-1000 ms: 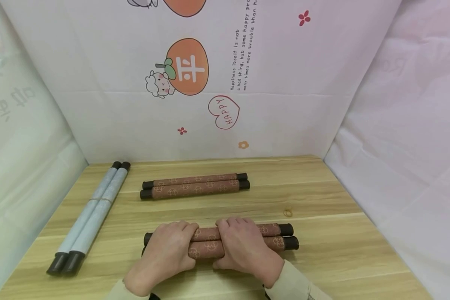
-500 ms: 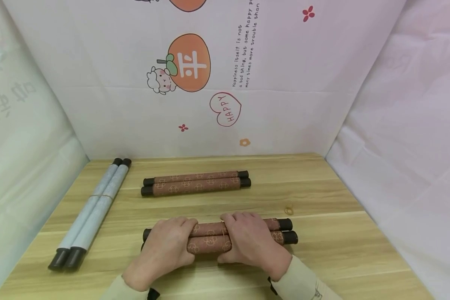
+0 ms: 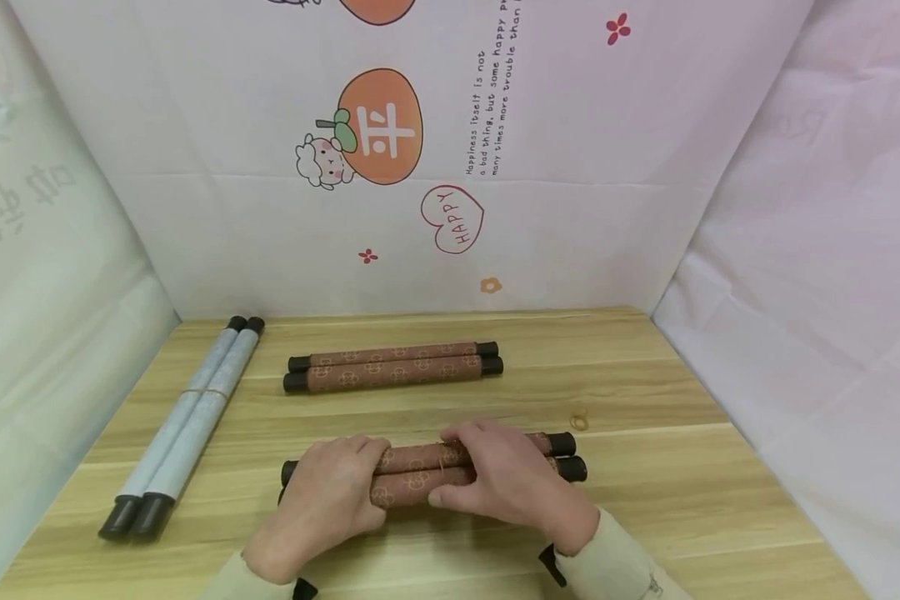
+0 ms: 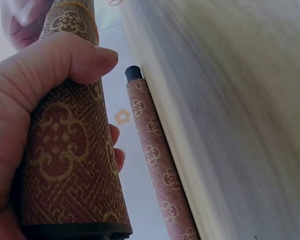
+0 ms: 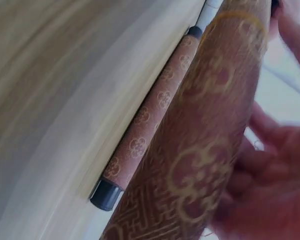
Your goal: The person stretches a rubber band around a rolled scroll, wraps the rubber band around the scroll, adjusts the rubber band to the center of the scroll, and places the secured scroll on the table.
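Observation:
Two brown, gold-patterned scrolls with black ends lie side by side at the front of the table. A thin rubber band runs round them near the middle. My left hand grips their left part, its thumb on the near side. My right hand is at their right part, fingers loosely bent on the far side. Its thumb is stretched out in front of the near scroll. In the right wrist view the palm stands off from the scroll; whether the fingertips touch it is unclear.
Behind the hands lies another pair of brown scrolls. A light-blue scroll pair with a band round it lies at the left. A loose rubber band is on the wooden table at the right. Printed white cloth walls the back and sides.
My right hand has shifted right along the scrolls and loosened, its thumb coming away. The rubber band beside it has come into view. The scrolls have shifted slightly left; my left hand keeps its grip.

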Demonstrator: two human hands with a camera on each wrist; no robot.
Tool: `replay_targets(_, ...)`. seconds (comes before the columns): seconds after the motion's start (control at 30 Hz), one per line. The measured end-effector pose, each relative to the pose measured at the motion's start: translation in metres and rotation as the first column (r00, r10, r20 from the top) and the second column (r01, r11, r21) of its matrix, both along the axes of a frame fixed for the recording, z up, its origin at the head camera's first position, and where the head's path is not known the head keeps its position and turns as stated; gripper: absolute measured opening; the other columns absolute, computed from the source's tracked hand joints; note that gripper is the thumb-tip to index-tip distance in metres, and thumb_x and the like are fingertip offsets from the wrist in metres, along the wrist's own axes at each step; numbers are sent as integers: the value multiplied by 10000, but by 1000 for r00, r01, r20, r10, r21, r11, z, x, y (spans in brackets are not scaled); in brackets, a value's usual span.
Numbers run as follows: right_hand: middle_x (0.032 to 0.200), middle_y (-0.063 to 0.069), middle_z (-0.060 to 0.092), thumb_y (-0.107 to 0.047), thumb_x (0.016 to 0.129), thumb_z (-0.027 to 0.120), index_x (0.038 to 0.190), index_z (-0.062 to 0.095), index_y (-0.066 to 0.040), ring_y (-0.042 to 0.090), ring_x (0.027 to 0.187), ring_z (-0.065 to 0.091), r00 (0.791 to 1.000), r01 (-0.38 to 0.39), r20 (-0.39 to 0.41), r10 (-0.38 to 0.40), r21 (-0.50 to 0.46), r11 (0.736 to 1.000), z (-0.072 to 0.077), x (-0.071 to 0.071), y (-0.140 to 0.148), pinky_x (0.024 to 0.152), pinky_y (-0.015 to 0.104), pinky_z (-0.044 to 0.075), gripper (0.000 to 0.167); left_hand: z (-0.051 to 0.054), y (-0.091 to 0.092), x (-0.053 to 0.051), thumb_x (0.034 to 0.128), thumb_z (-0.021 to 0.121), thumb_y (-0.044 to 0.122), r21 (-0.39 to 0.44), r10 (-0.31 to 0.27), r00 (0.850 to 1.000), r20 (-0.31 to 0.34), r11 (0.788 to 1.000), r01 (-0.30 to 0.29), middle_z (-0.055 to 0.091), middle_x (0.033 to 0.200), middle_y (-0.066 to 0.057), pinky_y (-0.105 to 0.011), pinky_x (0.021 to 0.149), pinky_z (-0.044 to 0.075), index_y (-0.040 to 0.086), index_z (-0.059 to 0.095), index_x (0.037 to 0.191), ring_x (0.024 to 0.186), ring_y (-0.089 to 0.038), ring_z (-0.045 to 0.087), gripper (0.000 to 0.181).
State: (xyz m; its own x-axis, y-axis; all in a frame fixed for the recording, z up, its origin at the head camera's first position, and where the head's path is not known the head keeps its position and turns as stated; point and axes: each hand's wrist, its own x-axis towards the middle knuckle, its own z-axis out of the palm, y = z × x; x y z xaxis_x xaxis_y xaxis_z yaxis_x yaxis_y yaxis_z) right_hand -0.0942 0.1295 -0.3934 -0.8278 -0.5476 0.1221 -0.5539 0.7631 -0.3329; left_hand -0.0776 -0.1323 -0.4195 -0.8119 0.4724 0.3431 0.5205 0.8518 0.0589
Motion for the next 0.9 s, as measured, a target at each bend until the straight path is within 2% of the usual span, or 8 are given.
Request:
replay_targets(0.07,1093,-37,697,-640,882,727,1184,699,-188,152,1003,650,995,24,-100,-29,-46,999,0,2,-2,855,368,553,545,0,0,0,576,849,307,1,13,1000,-20,1000,-13,713,902,7,-404,697,569,123,705,1082,800,-163,682,558)
replay_targets(0.2,892,-79,647,-517,888,780,909,686,-235,150,890,609,955,61,-285,-83,-85,995,-3,5,-8,825,375,516,298,0,2,0,579,859,288,9,22,996,-92,1000,-22,735,922,-22,-413,651,565,94,723,1083,795,-189,700,557)
replay_targets(0.33,769,-126,611,-447,880,801,782,646,-273,159,822,611,914,73,-393,-100,-83,994,-5,5,-14,836,389,513,253,0,5,1,572,862,267,20,28,988,-153,999,-25,738,899,-43,-417,610,559,78,733,1073,753,-216,708,551)
replay_targets(0.4,724,-128,589,-421,880,802,735,620,-276,163,774,602,893,80,-436,-109,-83,993,-6,5,-17,795,377,511,274,1,7,2,566,861,255,24,31,984,-175,999,-27,736,886,-52,-419,598,557,71,731,1068,742,-226,707,551)
replay_targets(0.53,662,-118,554,-384,871,807,660,560,-273,169,704,585,864,107,-486,-132,-79,991,-7,5,-20,721,362,500,343,2,9,4,556,865,248,19,40,979,-202,999,-37,736,884,-64,-423,588,557,65,725,1069,743,-239,710,562)
replay_targets(0.77,593,-112,494,-363,889,786,581,472,-275,177,639,561,847,174,-501,-177,-53,983,-4,6,-25,633,351,479,448,2,12,5,548,888,257,-1,41,969,-242,999,-42,732,867,-75,-424,559,546,51,728,1070,708,-247,702,584)
replay_targets(0.9,558,-101,466,-301,887,766,546,429,-268,176,597,532,830,184,-523,-194,-71,980,-4,7,-27,589,343,461,480,1,13,6,506,968,318,-19,44,961,-274,999,-51,739,883,-83,-410,554,537,49,725,1074,724,-245,706,674)
